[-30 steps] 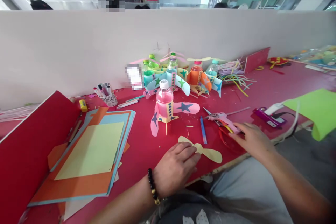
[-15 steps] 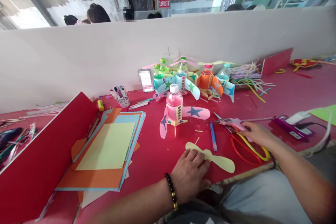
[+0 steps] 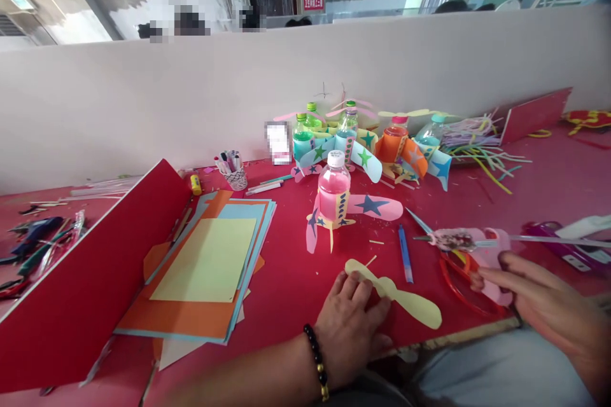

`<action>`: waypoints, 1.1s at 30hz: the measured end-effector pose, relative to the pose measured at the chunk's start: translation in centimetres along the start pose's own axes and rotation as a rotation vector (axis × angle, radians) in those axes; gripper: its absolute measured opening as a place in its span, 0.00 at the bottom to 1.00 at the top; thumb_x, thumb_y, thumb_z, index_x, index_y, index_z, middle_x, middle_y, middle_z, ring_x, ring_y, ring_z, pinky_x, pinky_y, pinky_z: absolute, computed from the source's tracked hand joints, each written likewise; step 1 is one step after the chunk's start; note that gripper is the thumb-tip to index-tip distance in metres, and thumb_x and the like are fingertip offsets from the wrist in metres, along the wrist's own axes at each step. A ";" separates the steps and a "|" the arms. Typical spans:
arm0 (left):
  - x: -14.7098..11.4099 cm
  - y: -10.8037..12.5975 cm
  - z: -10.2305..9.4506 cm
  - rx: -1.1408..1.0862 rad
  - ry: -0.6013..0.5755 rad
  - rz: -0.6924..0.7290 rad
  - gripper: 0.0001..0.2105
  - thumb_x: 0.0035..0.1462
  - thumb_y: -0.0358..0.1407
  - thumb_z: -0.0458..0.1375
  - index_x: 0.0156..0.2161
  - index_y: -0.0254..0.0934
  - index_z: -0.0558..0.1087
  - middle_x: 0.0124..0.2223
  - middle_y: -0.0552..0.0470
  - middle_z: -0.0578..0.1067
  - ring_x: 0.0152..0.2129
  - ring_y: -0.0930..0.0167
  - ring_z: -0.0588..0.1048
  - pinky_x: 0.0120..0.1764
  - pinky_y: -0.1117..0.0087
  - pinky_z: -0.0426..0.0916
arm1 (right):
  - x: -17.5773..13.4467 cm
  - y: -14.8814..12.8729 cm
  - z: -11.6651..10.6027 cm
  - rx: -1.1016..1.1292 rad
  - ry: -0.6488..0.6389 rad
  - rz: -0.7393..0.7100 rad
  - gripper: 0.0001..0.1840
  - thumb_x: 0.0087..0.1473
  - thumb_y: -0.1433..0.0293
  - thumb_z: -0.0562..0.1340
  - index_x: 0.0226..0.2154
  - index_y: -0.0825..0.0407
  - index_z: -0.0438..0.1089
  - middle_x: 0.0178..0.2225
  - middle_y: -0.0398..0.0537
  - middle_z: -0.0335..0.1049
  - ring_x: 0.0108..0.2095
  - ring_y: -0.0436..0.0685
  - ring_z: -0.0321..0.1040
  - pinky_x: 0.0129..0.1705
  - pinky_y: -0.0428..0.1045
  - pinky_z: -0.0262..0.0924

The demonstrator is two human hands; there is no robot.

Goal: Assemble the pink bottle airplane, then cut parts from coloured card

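My left hand (image 3: pixel 351 321) lies on a pale yellow paper propeller (image 3: pixel 420 308) near the table's front edge, fingers spread over its middle and left blade. A thin stick end (image 3: pixel 371 261) pokes out beyond the propeller. Wrapped round the handle of a pink glue gun (image 3: pixel 491 249) is my right hand (image 3: pixel 534 286); the nozzle points left and a glue stick sticks out behind. Below the gun lie scissors (image 3: pixel 456 286) with red and yellow handles, partly covered. A bottle of pink liquid (image 3: pixel 334 194) with paper wings and fins stands upright ahead of my left hand.
A blue pen (image 3: pixel 405 254) lies right of the bottle. Several decorated bottles (image 3: pixel 398 146) stand by the partition. Coloured paper (image 3: pixel 203 261) is stacked at left beside a red board (image 3: pixel 100 280). A pen cup (image 3: pixel 235 177), pipe cleaners (image 3: pixel 482 152) and a purple power strip (image 3: pixel 563 248) are around.
My right hand has lifted the glue gun off the scissors and brought it nearer. The left hand stays on the propeller. The whole view has shifted slightly.
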State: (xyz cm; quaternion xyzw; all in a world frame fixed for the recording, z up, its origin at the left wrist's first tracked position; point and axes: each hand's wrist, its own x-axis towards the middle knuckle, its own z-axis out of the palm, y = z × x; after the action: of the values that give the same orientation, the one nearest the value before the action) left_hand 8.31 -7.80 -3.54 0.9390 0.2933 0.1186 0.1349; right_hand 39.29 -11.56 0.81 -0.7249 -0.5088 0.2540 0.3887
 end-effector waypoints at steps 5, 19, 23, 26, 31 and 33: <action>-0.3 0.1 0.2 -0.010 -0.005 -0.017 0.27 0.59 0.53 0.51 0.61 0.49 0.62 0.60 0.44 0.61 0.61 0.55 0.55 0.61 0.48 0.51 | -1.5 -0.9 0.3 0.131 -0.109 0.135 0.06 0.48 0.60 0.67 0.26 0.42 0.78 0.29 0.56 0.79 0.33 0.69 0.76 0.33 0.57 0.72; -0.1 0.0 0.0 0.006 -0.035 -0.019 0.26 0.60 0.52 0.50 0.61 0.48 0.62 0.60 0.42 0.63 0.61 0.53 0.55 0.60 0.43 0.48 | -2.6 -4.0 1.8 -0.317 -0.300 -0.122 0.10 0.55 0.63 0.61 0.36 0.50 0.73 0.32 0.50 0.79 0.33 0.66 0.75 0.35 0.57 0.71; 0.0 0.1 0.1 -0.015 -0.015 -0.011 0.24 0.59 0.51 0.52 0.59 0.48 0.65 0.59 0.42 0.63 0.61 0.52 0.56 0.59 0.41 0.48 | -2.7 -3.8 1.7 -0.348 -0.321 -0.128 0.10 0.55 0.63 0.61 0.37 0.50 0.73 0.33 0.48 0.79 0.33 0.64 0.76 0.34 0.56 0.71; 0.1 0.1 0.1 -0.031 -0.019 -0.013 0.24 0.59 0.51 0.53 0.58 0.49 0.65 0.59 0.42 0.63 0.60 0.52 0.56 0.60 0.41 0.47 | -2.7 -3.7 1.8 -0.330 -0.326 -0.150 0.12 0.55 0.64 0.60 0.41 0.49 0.73 0.38 0.48 0.79 0.38 0.64 0.76 0.38 0.55 0.71; -0.1 0.0 0.2 -0.027 -0.022 -0.015 0.23 0.60 0.51 0.51 0.59 0.49 0.64 0.59 0.42 0.62 0.61 0.52 0.55 0.59 0.40 0.47 | -2.5 -4.4 2.2 -0.383 -0.313 -0.160 0.11 0.54 0.63 0.61 0.39 0.49 0.73 0.34 0.48 0.79 0.36 0.64 0.76 0.37 0.55 0.70; -0.1 0.0 0.3 -0.024 -0.021 -0.009 0.23 0.60 0.51 0.51 0.59 0.49 0.64 0.59 0.42 0.62 0.61 0.52 0.55 0.59 0.40 0.48 | -2.4 -4.5 2.3 -0.396 -0.308 -0.163 0.11 0.54 0.62 0.61 0.37 0.50 0.72 0.32 0.48 0.78 0.32 0.62 0.76 0.34 0.54 0.69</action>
State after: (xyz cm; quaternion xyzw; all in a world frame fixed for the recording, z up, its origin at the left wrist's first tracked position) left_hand 8.32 -7.88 -3.80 0.9372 0.2946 0.1117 0.1497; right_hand 34.23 -12.26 3.11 -0.6960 -0.6587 0.2248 0.1765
